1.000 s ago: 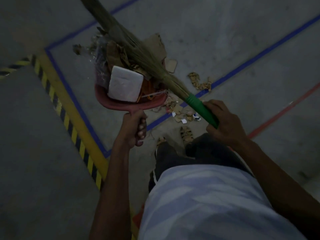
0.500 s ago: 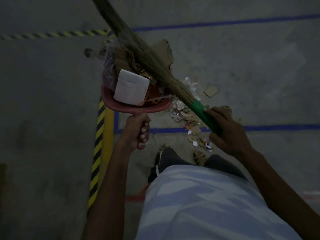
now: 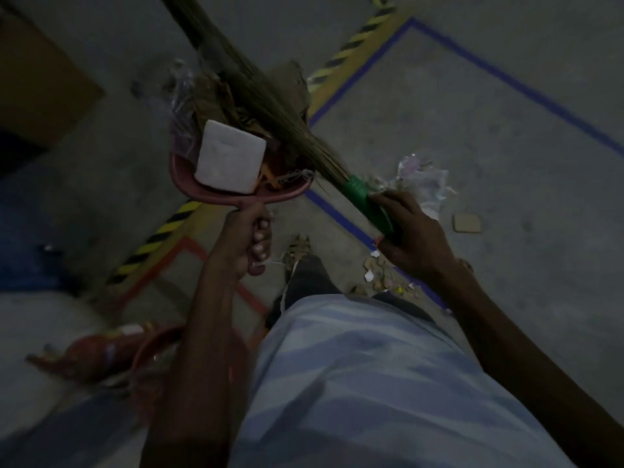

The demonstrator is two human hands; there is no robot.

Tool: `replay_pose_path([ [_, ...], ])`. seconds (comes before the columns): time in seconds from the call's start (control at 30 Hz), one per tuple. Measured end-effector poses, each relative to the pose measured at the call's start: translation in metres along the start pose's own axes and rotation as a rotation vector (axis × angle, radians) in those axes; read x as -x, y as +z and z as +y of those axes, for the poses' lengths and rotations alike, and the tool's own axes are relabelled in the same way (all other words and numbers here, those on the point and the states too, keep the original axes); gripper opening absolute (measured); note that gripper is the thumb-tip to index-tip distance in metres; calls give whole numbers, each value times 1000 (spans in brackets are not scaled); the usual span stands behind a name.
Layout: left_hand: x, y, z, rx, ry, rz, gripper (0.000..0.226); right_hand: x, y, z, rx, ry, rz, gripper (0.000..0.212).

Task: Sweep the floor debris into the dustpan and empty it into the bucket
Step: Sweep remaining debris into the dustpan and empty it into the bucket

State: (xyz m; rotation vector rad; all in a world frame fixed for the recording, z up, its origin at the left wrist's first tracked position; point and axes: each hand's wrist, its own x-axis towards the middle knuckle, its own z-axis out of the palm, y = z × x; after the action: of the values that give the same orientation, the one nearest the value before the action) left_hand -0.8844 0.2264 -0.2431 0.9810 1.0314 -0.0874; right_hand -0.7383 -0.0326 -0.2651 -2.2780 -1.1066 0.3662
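My left hand clenches the handle of the loaded red plastic dustpan, kept level so the white foam block stays in. My right hand grasps the green-handled straw broom, its bristles pinning the debris. A red-rimmed bucket, apparently, sits below my left forearm.

A work hall, like a warehouse: bare grey concrete floor, yellow-and-black warning stripes, blue tape lines marking areas.

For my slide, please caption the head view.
Left hand carries loaded dustpan; right hand holds broom over it.
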Motion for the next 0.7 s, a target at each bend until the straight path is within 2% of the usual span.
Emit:
replay_pose_path([
  [0.33, 94, -101, -100, 355, -11, 324, 32, -9, 58, -71, -1, -346, -347, 78],
  [0.7, 159, -208, -242, 763, -71, 454, 39, 1, 180, -172, 116, -612, -679, 76],
])
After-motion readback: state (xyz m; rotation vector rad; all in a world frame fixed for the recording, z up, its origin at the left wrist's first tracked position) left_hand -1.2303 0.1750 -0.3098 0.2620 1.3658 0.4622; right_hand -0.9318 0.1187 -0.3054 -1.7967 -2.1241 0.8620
